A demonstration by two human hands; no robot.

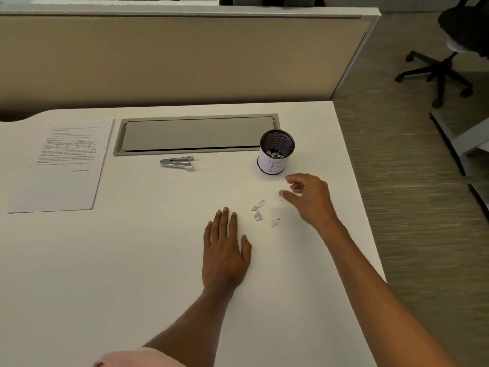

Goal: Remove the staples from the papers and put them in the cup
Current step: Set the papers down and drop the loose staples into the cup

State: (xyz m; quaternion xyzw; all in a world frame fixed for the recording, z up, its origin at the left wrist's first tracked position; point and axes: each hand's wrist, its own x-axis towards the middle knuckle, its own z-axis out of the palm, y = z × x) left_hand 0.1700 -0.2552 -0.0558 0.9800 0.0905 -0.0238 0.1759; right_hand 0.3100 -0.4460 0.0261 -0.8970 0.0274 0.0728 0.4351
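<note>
Hovering my right hand (pixel 308 198), fingers loosely parted and seemingly empty, over the staple scraps (pixel 257 215) lying near the cup (pixel 275 162). I'd pinch one at a time, low against the desk (pixel 132 247); my left hand (pixel 225 250) rests flat.

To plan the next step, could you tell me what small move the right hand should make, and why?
Probably lower the right hand and pinch the nearest scrap: its fingers hover open beside it, and three more scraps lie loose short of the mesh cup.
</note>
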